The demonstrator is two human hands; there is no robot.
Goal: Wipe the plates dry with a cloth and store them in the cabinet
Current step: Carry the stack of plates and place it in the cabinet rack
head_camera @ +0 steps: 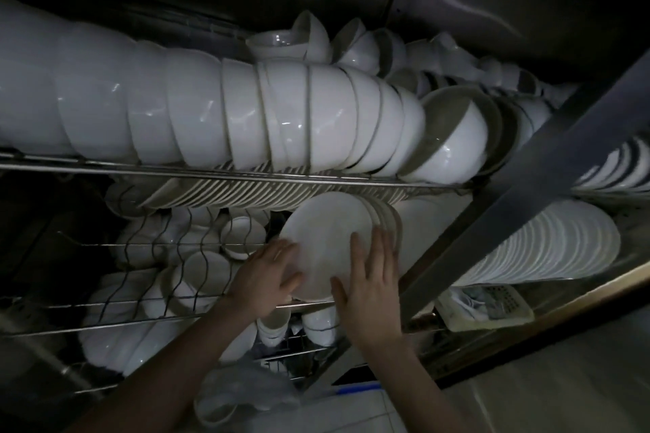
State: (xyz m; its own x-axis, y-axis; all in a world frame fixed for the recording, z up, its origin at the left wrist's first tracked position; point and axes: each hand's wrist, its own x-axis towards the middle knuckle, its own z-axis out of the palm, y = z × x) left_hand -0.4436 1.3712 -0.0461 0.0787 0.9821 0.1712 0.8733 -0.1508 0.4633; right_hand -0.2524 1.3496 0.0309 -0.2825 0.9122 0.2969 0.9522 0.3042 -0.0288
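A white round plate (325, 239) stands on edge at the front of a short row of plates on the middle wire shelf of a steel cabinet (548, 165). My left hand (267, 278) lies against the plate's left rim with its fingers straight. My right hand (369, 278) presses flat on the plate's lower right face, fingers spread and pointing up. No cloth is visible in either hand.
The upper wire shelf (246, 176) carries a long row of nested white bowls (246, 112). Small bowls and cups (197, 271) fill the shelf to the left. A stack of plates (548, 242) lies right of the metal post. A plastic bag (239, 394) sits below.
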